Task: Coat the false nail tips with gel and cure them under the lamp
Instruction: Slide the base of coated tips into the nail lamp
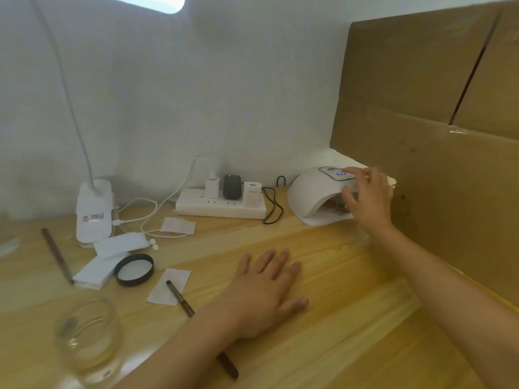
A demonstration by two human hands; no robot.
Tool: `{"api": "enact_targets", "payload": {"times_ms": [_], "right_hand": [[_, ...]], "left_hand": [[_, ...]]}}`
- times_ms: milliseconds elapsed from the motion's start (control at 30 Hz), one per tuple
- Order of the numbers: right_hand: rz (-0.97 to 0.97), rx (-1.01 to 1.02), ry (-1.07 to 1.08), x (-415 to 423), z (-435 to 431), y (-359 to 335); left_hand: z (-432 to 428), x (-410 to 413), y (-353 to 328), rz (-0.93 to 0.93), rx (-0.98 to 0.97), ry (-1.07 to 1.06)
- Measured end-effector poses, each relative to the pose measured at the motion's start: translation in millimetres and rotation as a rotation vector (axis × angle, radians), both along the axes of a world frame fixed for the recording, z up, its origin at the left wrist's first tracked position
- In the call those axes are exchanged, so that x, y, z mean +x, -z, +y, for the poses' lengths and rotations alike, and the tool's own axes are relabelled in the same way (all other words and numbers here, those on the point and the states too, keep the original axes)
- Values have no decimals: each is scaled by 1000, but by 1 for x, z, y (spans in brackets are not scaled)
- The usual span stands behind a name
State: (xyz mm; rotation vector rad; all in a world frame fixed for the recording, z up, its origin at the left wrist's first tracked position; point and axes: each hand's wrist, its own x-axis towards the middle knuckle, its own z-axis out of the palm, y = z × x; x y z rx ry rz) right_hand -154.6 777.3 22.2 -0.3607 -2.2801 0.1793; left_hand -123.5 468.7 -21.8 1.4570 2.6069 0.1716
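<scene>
A white dome-shaped curing lamp [311, 192] stands at the back right of the wooden table, its display lit blue. Something brownish lies inside its opening, too dark to identify. My right hand [368, 200] reaches to the lamp, fingers spread over its top and front edge near the display. My left hand [265, 290] lies flat on the table [351, 318], palm down, fingers straight, holding nothing. A brown-handled brush [181, 299] lies on a small white wipe [168, 286], its lower part passing under my left forearm. A clear glass jar [87, 335] stands at the front left.
A black-rimmed lid [134, 269] and a stack of white pads [104, 262] lie left of centre. A white desk lamp base [94, 211], a power strip [222, 204] with chargers and cables stand at the back. A second brush [57, 255] lies far left. A cardboard panel [438, 130] walls the right side.
</scene>
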Motion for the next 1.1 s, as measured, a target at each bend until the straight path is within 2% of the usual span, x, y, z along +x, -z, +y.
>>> {"api": "enact_targets", "payload": {"times_ms": [100, 233, 500, 667, 967, 1100], "right_hand": [[-232, -22, 13, -20, 1, -16], [-325, -74, 36, -31, 7, -22], [-263, -149, 55, -34, 2, -20], [-355, -249, 88, -34, -3, -28], [-294, -174, 51, -35, -42, -22], [-285, -210, 82, -39, -53, -18]], "left_hand": [[-1, 0, 0, -3, 3, 4], [0, 0, 1, -7, 4, 1], [3, 2, 2, -13, 20, -24], [3, 1, 2, -15, 30, -24], [5, -1, 8, -1, 50, -27], [5, -2, 10, -3, 82, -28]]}}
